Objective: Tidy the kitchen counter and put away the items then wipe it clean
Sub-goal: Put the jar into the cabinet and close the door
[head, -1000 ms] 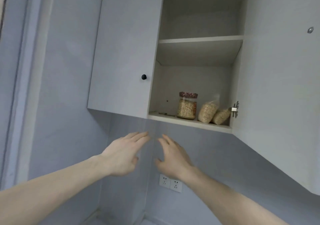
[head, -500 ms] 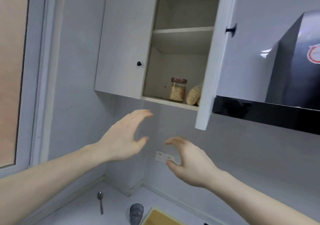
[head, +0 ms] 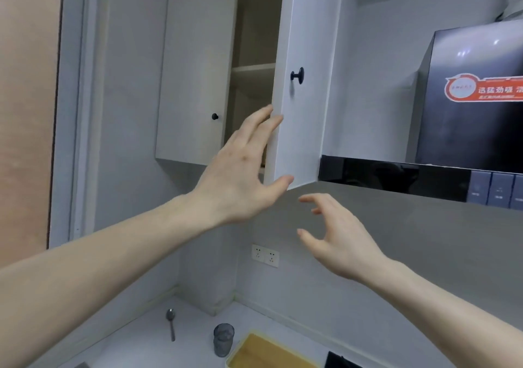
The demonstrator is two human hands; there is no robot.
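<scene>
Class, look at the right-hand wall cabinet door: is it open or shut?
Open, partway. The right cabinet door stands swung out from the cabinet, with a shelf visible in the gap; the left hand touches its edge.

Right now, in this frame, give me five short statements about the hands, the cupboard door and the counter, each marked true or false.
1. The left hand touches the edge of the half-open door. True.
2. The right hand grips the door knob. False: it hangs below the door, fingers spread, holding nothing.
3. A spoon lies on the counter. True.
4. The cup stands inside the cupboard. False: it stands on the counter, beside a yellow board.
5. The left-side door is wide open. False: it is closed.
</scene>
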